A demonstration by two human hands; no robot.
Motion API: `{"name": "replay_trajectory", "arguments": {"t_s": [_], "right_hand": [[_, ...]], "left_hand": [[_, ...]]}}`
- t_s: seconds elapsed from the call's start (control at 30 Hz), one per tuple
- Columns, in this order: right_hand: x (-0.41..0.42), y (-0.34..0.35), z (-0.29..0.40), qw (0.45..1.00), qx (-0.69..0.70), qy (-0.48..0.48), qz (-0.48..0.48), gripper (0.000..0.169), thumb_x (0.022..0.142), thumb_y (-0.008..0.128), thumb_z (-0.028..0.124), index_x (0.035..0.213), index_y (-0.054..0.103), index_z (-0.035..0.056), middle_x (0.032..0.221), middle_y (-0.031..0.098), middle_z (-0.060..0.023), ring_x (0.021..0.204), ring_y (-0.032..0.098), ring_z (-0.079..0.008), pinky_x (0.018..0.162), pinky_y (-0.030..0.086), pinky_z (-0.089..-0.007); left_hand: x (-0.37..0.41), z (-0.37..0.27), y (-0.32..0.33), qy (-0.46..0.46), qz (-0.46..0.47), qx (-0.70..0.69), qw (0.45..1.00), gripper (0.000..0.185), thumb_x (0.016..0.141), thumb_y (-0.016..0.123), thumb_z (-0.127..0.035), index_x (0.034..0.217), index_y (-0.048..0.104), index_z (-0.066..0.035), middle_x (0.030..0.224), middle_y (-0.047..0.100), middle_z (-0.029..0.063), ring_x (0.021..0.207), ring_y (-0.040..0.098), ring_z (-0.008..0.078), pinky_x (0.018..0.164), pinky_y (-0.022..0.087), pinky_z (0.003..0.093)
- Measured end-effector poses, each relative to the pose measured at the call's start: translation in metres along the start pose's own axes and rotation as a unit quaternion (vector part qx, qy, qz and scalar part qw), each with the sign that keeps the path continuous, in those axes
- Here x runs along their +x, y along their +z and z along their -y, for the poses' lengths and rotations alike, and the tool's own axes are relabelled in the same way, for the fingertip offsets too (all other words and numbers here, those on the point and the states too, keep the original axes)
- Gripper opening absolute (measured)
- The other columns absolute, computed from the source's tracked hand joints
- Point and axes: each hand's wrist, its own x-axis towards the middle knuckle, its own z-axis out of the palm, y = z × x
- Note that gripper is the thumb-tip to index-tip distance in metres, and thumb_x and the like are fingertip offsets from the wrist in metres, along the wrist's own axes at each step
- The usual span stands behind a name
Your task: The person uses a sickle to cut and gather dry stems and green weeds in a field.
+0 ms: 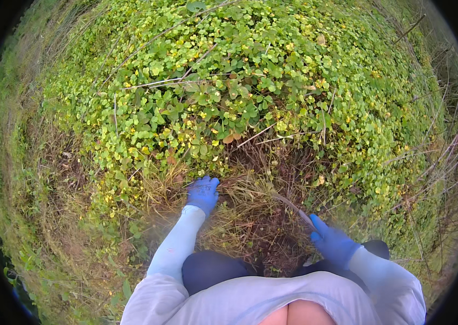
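Note:
My left hand (203, 194), in a blue glove, is closed around some dry grass (166, 183) at the lower edge of the green growth. Stems stick out on both sides of its fingers. In my right hand (332, 243), also gloved in blue, is the handle of a slim hand tool (296, 209). The tool slants up and left into the grass, where its far end blends with the straw, so its shape cannot be told. Between the hands lies a patch of dark soil (267, 229) with cut or pulled straw.
Dense low clover-like plants (237, 81) with yellowing leaves cover the slope ahead. Thin dry stalks (164, 83) lie across them. Bare twigs (452, 150) stand at the far right. My bent knee (212, 270) is close behind my left hand.

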Motion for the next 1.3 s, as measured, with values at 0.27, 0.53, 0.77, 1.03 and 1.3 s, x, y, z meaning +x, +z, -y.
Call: {"name": "replay_trajectory", "arguments": {"t_s": [0.27,0.53,0.77,1.03,1.3], "right_hand": [[0.121,-0.030,0.073,0.990,0.138,0.015,-0.040,0.062,0.102,0.041,0.033,0.155,0.017,0.0100,0.112,0.063,-0.0272,0.097,0.065,-0.0373,0.086,0.048,-0.0445],[0.000,0.020,0.028,0.995,0.087,0.010,0.046,0.065,0.100,0.043,0.035,0.153,0.020,0.0053,0.115,0.062,-0.0289,0.103,0.063,-0.0421,0.090,0.047,-0.0468],[0.013,-0.002,0.072,0.986,0.117,0.019,0.116,0.064,0.099,0.044,0.038,0.152,0.024,0.0061,0.108,0.064,-0.0284,0.100,0.063,-0.0428,0.088,0.047,-0.0468],[0.005,-0.025,0.065,0.980,0.186,0.055,0.044,0.060,0.100,0.046,0.036,0.150,0.029,0.0082,0.085,0.065,-0.0207,0.072,0.066,-0.0290,0.068,0.052,-0.0418],[-0.003,-0.035,0.040,0.924,0.380,0.052,-0.013,0.060,0.100,0.049,0.033,0.153,0.028,0.0153,0.078,0.054,-0.0014,0.065,0.053,-0.0106,0.056,0.048,-0.0293]], "left_hand": [[-0.007,-0.009,-0.004,0.023,-0.001,0.009,1.000,0.035,0.084,0.068,-0.028,0.115,0.057,-0.015,0.111,0.060,0.0131,0.103,0.061,0.0323,0.087,0.050,0.0466],[-0.059,-0.020,-0.030,0.077,-0.067,0.134,0.986,0.060,0.086,0.068,-0.030,0.140,0.046,-0.020,0.138,0.048,0.0110,0.124,0.050,0.0334,0.103,0.037,0.0539],[0.006,-0.079,-0.044,0.298,0.086,0.415,0.855,0.059,0.092,0.060,-0.026,0.148,0.041,-0.021,0.161,0.023,0.0082,0.148,0.022,0.0307,0.120,0.013,0.0555],[0.021,-0.055,-0.022,0.224,0.124,0.219,0.942,0.031,0.084,0.065,-0.034,0.113,0.064,-0.021,0.107,0.064,0.0011,0.112,0.056,0.0206,0.089,0.044,0.0428],[-0.015,-0.041,-0.030,0.244,0.126,0.191,0.942,0.031,0.081,0.063,-0.046,0.097,0.068,-0.020,0.090,0.068,0.0030,0.096,0.062,0.0234,0.082,0.043,0.0413]]}}
